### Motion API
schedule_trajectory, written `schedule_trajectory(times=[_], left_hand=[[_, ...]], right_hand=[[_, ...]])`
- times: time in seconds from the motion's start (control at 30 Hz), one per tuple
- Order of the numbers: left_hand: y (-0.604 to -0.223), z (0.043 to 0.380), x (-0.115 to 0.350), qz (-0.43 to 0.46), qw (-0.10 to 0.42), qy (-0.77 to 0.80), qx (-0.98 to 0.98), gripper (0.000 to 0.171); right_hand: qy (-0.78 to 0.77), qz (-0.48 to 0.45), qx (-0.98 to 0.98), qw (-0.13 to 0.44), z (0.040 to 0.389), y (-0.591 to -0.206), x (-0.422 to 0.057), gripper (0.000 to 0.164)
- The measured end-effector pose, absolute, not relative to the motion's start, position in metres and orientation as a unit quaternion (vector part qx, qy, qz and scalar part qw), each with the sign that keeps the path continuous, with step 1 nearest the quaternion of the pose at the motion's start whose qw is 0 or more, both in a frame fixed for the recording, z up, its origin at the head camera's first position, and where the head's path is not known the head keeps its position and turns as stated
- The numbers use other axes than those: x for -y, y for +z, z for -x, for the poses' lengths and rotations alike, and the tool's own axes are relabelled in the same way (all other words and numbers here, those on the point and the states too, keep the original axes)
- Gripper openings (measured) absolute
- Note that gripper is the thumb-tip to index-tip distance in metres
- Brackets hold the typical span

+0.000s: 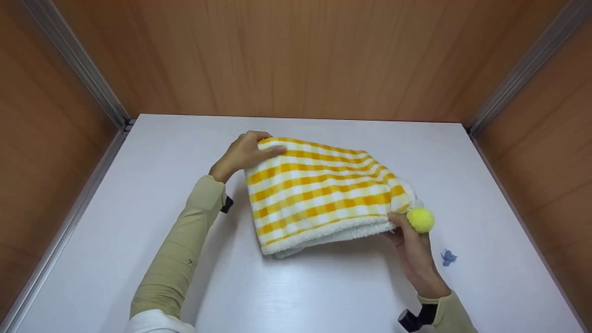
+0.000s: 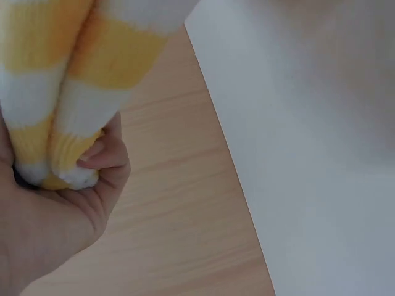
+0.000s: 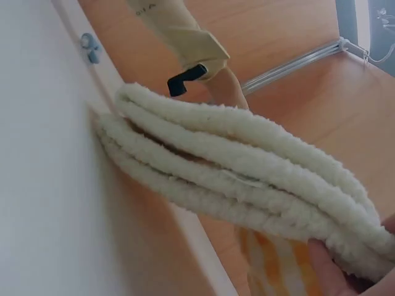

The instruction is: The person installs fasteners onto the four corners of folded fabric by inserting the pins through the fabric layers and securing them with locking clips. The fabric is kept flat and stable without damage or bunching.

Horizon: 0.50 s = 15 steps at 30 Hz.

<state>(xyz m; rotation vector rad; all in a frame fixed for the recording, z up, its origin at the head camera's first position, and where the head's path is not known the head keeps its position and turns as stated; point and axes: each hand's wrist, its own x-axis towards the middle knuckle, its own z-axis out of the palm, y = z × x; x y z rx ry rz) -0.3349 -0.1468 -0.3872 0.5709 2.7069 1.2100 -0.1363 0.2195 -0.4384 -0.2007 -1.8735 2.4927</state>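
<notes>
A folded yellow-and-white checked cloth (image 1: 319, 189) with a fluffy white lining is held tilted over the white table. My left hand (image 1: 247, 150) grips its upper left corner, thumb on the near face; in the left wrist view the fingers (image 2: 111, 160) curl round the doubled fabric. At the lower right corner my right hand (image 1: 411, 254) pinches the cloth, close beside a yellow pom-pom (image 1: 420, 220). Several layers of the fluffy lining (image 3: 247, 166) show edge-on in the right wrist view, with part of the right hand (image 3: 330, 271) at their near end.
On the white table (image 1: 138, 199), right of the right hand, lies a small blue object (image 1: 448, 257) of unclear kind. Wooden panels (image 1: 296, 55) close off the back and both sides, with metal strips (image 1: 78, 55) along the corners.
</notes>
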Motion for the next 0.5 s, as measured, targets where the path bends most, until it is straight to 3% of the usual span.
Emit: schedule_trajectory(times=[0.2,0.5], left_hand=[[-0.409,0.341,0.128,-0.176,-0.028,0.315,-0.932,0.063],[-0.450,0.327,0.097,-0.186,-0.163,0.226,-0.942,0.043]], right_hand=[[0.815,0.096,0.572,-0.011,0.129,-0.464,-0.214,0.062],[0.800,0.095,0.584,-0.097,0.128,-0.487,-0.229,0.079]])
